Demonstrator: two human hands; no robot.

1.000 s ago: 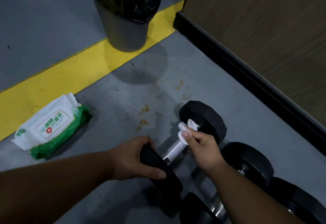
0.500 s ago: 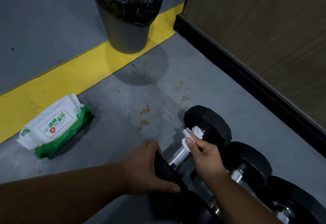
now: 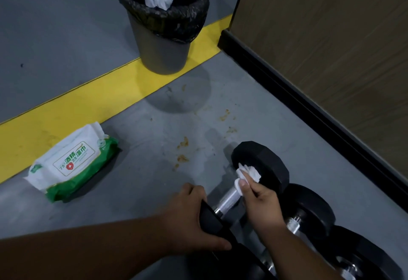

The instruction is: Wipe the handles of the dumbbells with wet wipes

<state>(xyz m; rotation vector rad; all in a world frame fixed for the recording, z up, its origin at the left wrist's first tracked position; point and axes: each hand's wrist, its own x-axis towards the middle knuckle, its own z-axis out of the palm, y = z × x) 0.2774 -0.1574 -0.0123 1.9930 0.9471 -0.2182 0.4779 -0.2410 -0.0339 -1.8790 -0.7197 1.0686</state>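
Note:
A black dumbbell (image 3: 262, 165) lies on the grey floor, its knurled metal handle (image 3: 228, 199) showing between my hands. My left hand (image 3: 189, 220) grips its near weight head. My right hand (image 3: 261, 202) pinches a crumpled white wet wipe (image 3: 247, 173) against the far end of the handle, beside the far head. Two more black dumbbells (image 3: 309, 209) lie side by side to the right, partly hidden by my right forearm.
A green and white pack of wet wipes (image 3: 70, 162) lies on the floor at the left. A grey bin (image 3: 161, 43) with a black liner holds used wipes, standing on a yellow floor stripe (image 3: 92, 96). A wooden wall with black skirting (image 3: 309, 107) runs along the right.
My right hand with the wipe has slid slightly along the handle toward the far head. My left hand has kept its hold on the near head. The camera has tilted a little.

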